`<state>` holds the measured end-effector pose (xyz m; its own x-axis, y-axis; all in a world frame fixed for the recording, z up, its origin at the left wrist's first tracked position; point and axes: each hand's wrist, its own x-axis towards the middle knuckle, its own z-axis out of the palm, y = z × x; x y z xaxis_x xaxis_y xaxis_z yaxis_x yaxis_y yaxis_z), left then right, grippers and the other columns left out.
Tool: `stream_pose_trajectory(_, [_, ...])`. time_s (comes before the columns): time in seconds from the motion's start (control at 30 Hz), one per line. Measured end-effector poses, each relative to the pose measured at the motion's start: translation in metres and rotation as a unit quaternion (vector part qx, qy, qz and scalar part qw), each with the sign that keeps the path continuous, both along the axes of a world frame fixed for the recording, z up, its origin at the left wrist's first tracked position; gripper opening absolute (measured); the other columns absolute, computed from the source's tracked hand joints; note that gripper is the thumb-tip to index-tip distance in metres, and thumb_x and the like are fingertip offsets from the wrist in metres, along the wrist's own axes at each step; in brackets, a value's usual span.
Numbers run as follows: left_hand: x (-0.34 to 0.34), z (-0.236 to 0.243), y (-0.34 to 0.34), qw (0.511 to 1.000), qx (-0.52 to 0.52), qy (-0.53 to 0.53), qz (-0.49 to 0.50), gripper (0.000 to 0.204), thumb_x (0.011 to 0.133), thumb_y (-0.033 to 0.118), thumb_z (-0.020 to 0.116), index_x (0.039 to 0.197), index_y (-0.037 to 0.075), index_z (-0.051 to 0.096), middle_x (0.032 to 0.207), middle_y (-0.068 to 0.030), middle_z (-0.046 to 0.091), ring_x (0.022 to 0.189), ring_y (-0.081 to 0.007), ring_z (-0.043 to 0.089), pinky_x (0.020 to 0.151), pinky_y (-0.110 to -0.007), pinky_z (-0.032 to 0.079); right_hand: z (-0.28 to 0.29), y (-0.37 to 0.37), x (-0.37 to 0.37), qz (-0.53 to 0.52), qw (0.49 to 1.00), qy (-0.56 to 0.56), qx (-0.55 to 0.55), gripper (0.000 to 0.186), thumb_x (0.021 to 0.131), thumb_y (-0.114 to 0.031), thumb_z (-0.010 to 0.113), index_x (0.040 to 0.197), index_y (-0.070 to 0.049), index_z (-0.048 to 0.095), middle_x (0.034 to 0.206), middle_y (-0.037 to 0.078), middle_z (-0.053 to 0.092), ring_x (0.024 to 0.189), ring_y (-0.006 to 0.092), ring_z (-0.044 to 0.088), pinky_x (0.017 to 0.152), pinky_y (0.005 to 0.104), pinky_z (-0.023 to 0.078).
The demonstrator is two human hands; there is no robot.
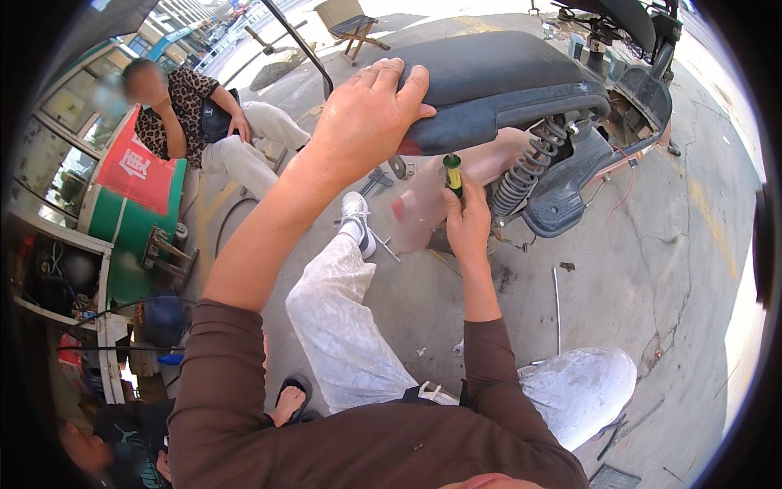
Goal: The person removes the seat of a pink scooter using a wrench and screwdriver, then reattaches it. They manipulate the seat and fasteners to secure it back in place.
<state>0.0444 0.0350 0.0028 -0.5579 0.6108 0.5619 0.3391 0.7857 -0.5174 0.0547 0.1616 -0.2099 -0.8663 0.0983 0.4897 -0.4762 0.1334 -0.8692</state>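
My left hand grips the rear end of a dark scooter seat, fingers bent over it and thumb on its edge. Below the seat's tail, my right hand is closed round a screwdriver with a green and yellow handle. The screwdriver stands upright beneath the black tail trim; its tip is hidden. Just right of this hand is a coil spring shock absorber. Behind the hand shows a pinkish, translucent-looking panel with a red patch.
A seated person in a leopard-print top is at the left, beside a red and green stand. Another person is at the lower left. A metal rod lies on the concrete; loose wires hang from the scooter.
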Motion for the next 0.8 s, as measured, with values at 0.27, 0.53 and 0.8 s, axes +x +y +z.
stream_pose_trajectory(0.27, [0.058, -0.092, 0.018, 0.910, 0.375, -0.111, -0.137, 0.014, 0.084, 0.004, 0.064, 0.097, -0.001, 0.062, 0.100, -0.0147, 0.062, 0.084, -0.0278, 0.061, 0.073, -0.032, 0.050, 0.003, 0.002, -0.002, 0.036, 0.999, -0.024, 0.003, 0.033, 0.091, -0.017, 0.060, 0.120, -0.002, 0.056, 0.109, 0.018, 0.060, 0.093, 0.0352, 0.061, 0.079, 0.0385, 0.048])
stream_pose_trajectory(0.53, [0.009, -0.163, 0.037, 0.570, 0.730, -0.331, -0.182, 0.021, 0.093, 0.006, 0.056, 0.113, -0.001, 0.056, 0.104, -0.0037, 0.059, 0.097, -0.0145, 0.056, 0.089, -0.031, 0.043, 0.004, 0.016, -0.011, 0.013, 1.000, -0.027, -0.011, 0.031, 0.091, -0.010, 0.057, 0.121, -0.002, 0.056, 0.108, 0.017, 0.059, 0.096, 0.0334, 0.060, 0.081, 0.0372, 0.047])
stream_pose_trajectory(0.8, [-0.001, -0.158, 0.045, 0.442, 0.797, -0.363, -0.192, 0.019, 0.092, 0.013, 0.063, 0.107, 0.002, 0.063, 0.102, -0.0036, 0.064, 0.095, -0.0137, 0.058, 0.088, -0.030, 0.043, -0.001, 0.001, -0.002, 0.069, 0.995, -0.054, -0.046, 0.041, 0.091, -0.007, 0.055, 0.131, -0.003, 0.050, 0.114, 0.020, 0.059, 0.097, 0.0312, 0.061, 0.081, 0.0362, 0.047])
